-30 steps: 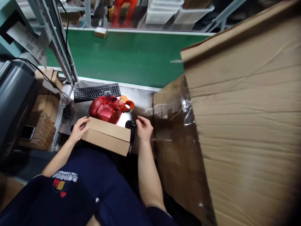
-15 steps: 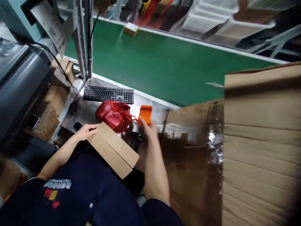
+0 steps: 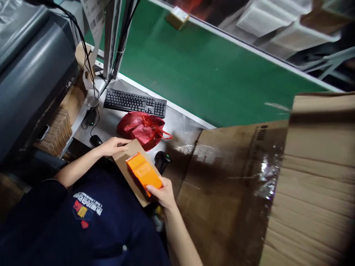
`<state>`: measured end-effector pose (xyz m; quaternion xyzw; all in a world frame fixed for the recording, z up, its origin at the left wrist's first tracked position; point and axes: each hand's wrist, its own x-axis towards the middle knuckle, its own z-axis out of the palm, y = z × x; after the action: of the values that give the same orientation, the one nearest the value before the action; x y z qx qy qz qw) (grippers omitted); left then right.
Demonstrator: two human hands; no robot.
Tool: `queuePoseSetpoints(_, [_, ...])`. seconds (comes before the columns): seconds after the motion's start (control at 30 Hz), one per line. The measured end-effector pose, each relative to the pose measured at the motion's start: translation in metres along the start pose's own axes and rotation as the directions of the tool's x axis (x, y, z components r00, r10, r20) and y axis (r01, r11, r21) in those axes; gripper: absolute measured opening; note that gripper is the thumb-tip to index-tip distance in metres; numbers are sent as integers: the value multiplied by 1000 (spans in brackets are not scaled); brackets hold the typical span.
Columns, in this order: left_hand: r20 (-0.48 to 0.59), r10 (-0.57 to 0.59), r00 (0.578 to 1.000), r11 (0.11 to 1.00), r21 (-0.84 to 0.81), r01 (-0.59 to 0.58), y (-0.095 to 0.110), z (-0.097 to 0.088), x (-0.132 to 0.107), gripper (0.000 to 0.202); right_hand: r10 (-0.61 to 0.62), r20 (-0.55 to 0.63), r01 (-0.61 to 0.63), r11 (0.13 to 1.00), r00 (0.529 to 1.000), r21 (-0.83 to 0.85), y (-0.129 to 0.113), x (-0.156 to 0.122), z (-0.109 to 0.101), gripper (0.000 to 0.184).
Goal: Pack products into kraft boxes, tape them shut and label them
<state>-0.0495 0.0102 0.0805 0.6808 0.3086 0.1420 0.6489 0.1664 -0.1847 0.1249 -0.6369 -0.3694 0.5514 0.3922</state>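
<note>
Right now, with the clock face centred on the long tan cardboard box (image 3: 122, 159), I have the bright orange plastic tape dispenser (image 3: 143, 170) over that box's upper face, slanting from eleven o'clock to four; from my remote seat I cannot tell whether its underside presses on the cardboard. I hold it by its four o'clock end with the right hand (image 3: 165, 194), thumb laid across the top and the other fingers curled round the far side, mostly out of my sight; the left hand (image 3: 113, 146) sits at eleven o'clock, its fingers stretched over the box's upper corner and touching it, though I cannot tell how firmly they grip.

At twelve o'clock I see the shiny red plastic bag (image 3: 141, 127), knotted, just beside the box; beyond it lies the black computer keyboard (image 3: 135, 102), on the silvery metal tabletop (image 3: 183, 120); the small black mouse (image 3: 95, 140) is at ten o'clock, near the left wrist; the black handheld scanner (image 3: 162, 161), showing a green light, is at two, just beside the box.

Farther out, the green conveyor belt (image 3: 210, 70) runs across one o'clock, bearing a small brown carton (image 3: 177, 18); the large open brown carton (image 3: 318, 177) fills three o'clock; the dark grey machine (image 3: 36, 74) looms at ten.
</note>
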Motion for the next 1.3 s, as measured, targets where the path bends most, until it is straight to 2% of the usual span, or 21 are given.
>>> queuePoseSetpoints(0.1, [-221, 41, 974, 982, 187, 1, 6, 5, -4, 58, -133, -27, 132, 991, 991, -38, 16, -4, -5, 41])
queuePoseSetpoints(0.17, [-336, 86, 938, 955, 296, 18, 14, 11, -10, 46, -179, -52, 177, 983, 982, -49, 22, -9, -6, 38])
queuePoseSetpoints(0.2, [-348, 100, 932, 942, 336, 24, 18, 14, -13, 36, -187, -59, 184, 982, 981, -52, 24, -11, -5, 37])
queuePoseSetpoints(0.23, [-331, 105, 938, 931, 365, 25, 22, 19, -16, 31, -190, -58, 187, 981, 980, -54, 25, -12, -5, 36])
queuePoseSetpoints(0.3, [-252, 94, 963, 923, 386, 11, 28, 27, -20, 35, -190, -59, 187, 981, 980, -61, 24, -12, -4, 34])
queuePoseSetpoints(0.43, [-150, 72, 986, 942, 336, -18, 35, 38, -22, 38, -178, -71, 173, 982, 981, -73, 20, -11, -2, 30])
queuePoseSetpoints(0.6, [-128, 168, 977, 882, 463, -90, 47, 36, -25, 31, -128, -81, 125, 991, 988, -50, 9, -12, 3, 34])
queuePoseSetpoints(0.73, [-189, 308, 932, 767, 630, -126, 48, 28, -20, 23, -33, -115, 20, 993, 993, -116, -6, -12, 5, 38])
queuePoseSetpoints(0.83, [-265, 341, 902, 719, 691, -69, 39, 9, -11, 21, 67, -112, -83, 986, 991, -143, -15, -12, 3, 42])
queuePoseSetpoints(0.97, [-395, 293, 871, 721, 689, 70, 19, -32, -2, 27, 90, -84, -98, 991, 992, -94, -18, -13, -2, 48])
queuePoseSetpoints(1.07, [-387, 244, 889, 740, 667, 87, -2, -51, 1, 28, 120, -92, -127, 989, 988, -80, -13, -12, -3, 49])
queuePoseSetpoints(1.17, [-351, 144, 925, 785, 610, 109, -29, -45, 3, 29, 145, -99, -153, 985, 984, -76, -9, -10, -2, 49])
queuePoseSetpoints(1.3, [-244, -12, 970, 888, 443, 123, -64, -5, 3, 29, 193, -99, -201, 977, 976, -73, -8, -7, 1, 50])
